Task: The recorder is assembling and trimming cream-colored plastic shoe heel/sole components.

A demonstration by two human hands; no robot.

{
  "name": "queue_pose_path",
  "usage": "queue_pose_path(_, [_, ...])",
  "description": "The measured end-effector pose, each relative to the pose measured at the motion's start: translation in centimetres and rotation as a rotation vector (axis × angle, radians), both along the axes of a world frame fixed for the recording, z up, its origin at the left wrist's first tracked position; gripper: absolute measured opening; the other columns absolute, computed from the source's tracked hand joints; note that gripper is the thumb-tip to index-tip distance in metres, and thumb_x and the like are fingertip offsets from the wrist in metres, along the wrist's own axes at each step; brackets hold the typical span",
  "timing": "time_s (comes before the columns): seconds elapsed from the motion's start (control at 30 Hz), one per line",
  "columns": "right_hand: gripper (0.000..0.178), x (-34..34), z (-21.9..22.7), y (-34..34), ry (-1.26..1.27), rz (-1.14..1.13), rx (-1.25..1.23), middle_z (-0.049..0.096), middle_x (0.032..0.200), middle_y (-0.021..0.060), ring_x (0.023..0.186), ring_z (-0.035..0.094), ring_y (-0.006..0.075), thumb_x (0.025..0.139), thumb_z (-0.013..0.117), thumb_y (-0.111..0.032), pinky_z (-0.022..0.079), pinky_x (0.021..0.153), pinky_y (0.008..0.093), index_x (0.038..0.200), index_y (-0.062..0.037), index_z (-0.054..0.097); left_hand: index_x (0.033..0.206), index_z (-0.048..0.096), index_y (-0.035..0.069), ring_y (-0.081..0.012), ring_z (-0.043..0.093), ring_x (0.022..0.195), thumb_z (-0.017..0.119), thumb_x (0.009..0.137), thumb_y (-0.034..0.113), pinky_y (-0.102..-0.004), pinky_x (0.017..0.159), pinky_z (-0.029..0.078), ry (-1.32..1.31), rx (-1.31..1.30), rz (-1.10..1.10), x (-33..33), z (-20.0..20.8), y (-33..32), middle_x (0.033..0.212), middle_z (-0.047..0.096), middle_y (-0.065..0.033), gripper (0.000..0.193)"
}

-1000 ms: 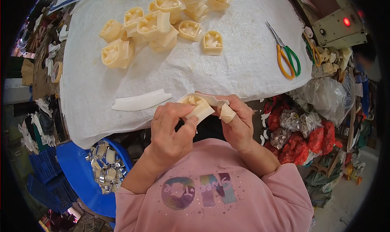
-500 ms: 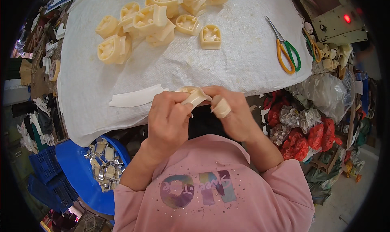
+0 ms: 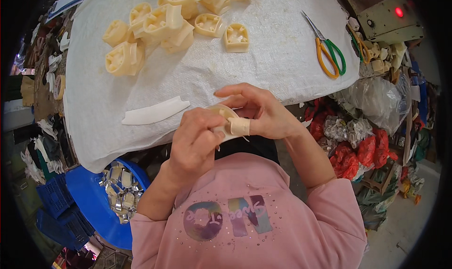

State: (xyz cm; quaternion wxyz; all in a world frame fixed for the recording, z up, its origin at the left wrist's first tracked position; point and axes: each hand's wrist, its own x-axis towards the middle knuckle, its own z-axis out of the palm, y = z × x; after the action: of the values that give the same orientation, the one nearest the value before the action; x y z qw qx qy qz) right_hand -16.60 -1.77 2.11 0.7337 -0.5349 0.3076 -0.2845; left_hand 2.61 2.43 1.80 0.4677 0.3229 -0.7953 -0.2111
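A cream plastic shoe heel (image 3: 222, 111) with a white strip (image 3: 230, 136) along its side is between my hands, at the near edge of the cloth. My left hand (image 3: 193, 139) is closed on its left side, fingers bent. My right hand (image 3: 266, 111) grips its right side; the thumb, wrapped in beige tape (image 3: 239, 126), presses on it while the index finger sticks out above. Fingers hide much of the heel. Left of them a loose white strip (image 3: 156, 111) lies flat on the cloth.
White cloth (image 3: 278, 57) covers the table. Several cream heels (image 3: 162, 22) are heaped at the far left. Scissors (image 3: 327, 52) with orange and green handles lie right. A blue basin (image 3: 87, 193) of silvery pieces stands lower left; red bags (image 3: 367, 151) and a control box (image 3: 391, 22) are right.
My right hand has turned and its fingers have spread upward, with the taped thumb now against the heel. The table's things have shifted slightly up and left in view.
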Motion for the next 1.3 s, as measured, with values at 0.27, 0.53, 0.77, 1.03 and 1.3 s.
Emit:
queue_pose_path(0.27, [0.052,0.9,-1.3,0.6,-0.039,-0.343,-0.264,0.062,0.110,0.0126,0.094,0.058,0.0186,0.091,0.057,-0.036,0.045,0.085,0.0318,0.129,-0.0021,0.046,0.093,0.054,0.000,-0.0139,0.058,0.087,0.065,0.083,-0.002,-0.0263,0.077,0.048,0.488,0.414,0.185,-0.4,-0.5,0.7,0.098,0.062,-0.0148,0.016])
queue_pose_path(0.53, [0.016,2.3,-0.9,1.1,0.263,-0.406,-0.729,0.046,0.091,0.0098,0.090,0.043,0.0280,0.072,0.057,-0.001,0.033,0.081,0.0347,0.087,-0.0066,0.052,0.091,0.056,-0.002,-0.0142,0.059,0.091,0.066,0.082,-0.001,-0.0271,0.082,0.048,0.700,0.729,0.152,-1.3,-0.5,0.8,0.100,0.062,-0.0145,0.014])
queue_pose_path(0.77, [0.015,2.2,-1.2,0.8,-0.044,-0.390,-0.323,0.047,0.093,0.0104,0.091,0.043,0.0266,0.076,0.058,-0.004,0.032,0.084,0.0350,0.089,-0.0064,0.053,0.090,0.056,-0.002,-0.0116,0.059,0.087,0.066,0.082,-0.001,-0.0258,0.079,0.049,0.651,0.786,0.192,-1.1,-0.1,0.5,0.098,0.064,-0.0128,0.013])
queue_pose_path(1.03, [0.007,2.2,0.0,1.2,0.440,-0.513,-0.916,0.045,0.080,0.0084,0.080,0.044,0.0273,0.077,0.058,-0.011,0.031,0.078,0.0374,0.076,-0.0065,0.053,0.091,0.056,-0.003,-0.0095,0.059,0.082,0.064,0.083,-0.001,-0.0240,0.074,0.050,0.606,0.811,0.127,-1.9,0.9,0.5,0.095,0.064,-0.0112,0.012])
queue_pose_path(1.3, [0.008,1.4,-1.1,0.2,-0.120,-0.532,-0.368,0.053,0.086,0.0044,0.080,0.050,0.0129,0.084,0.058,-0.009,0.041,0.070,0.0262,0.088,-0.0019,0.057,0.094,0.056,-0.005,-0.0098,0.059,0.084,0.066,0.086,0.007,-0.0226,0.074,0.049,0.745,0.989,0.047,-1.2,0.3,0.1,0.098,0.063,-0.0108,0.018])
